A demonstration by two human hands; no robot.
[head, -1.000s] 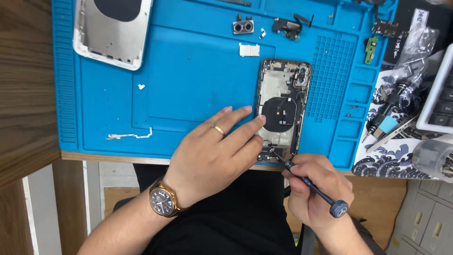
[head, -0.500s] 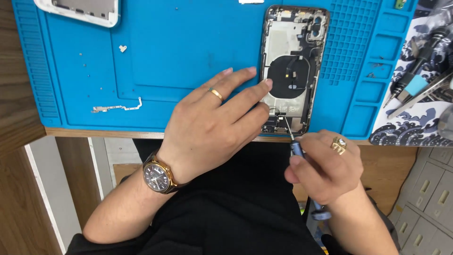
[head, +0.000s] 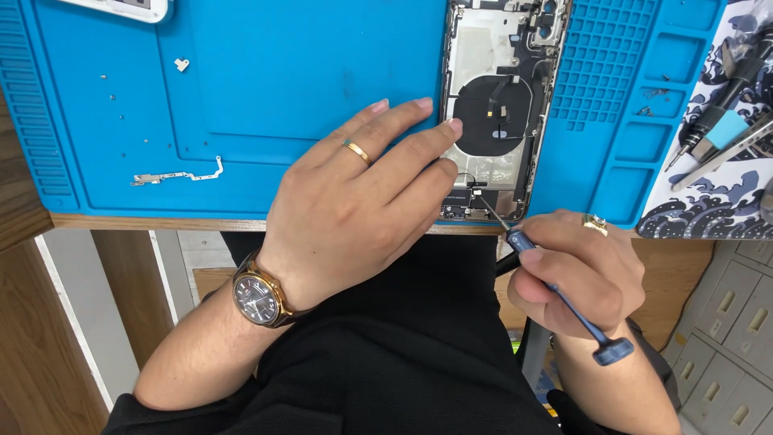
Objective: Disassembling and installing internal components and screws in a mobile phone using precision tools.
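1. Left hand lay flat, fingers spread, fingertips pressing the opened phone on the blue mat.
2. Right hand was clamped on a blue screwdriver, tip touching the phone's lower end, just beside the left fingers.

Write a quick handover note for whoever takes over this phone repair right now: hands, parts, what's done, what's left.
Left hand: flat on the blue mat, fingers steadying the opened phone.
Right hand: holding the blue screwdriver, tip at the phone's bottom end.
Phone lies open near the mat's front edge. A thin metal strip and small loose bits lie on the mat to the left.
Done: phone opened.
Left: the bottom-end work looks unfinished.
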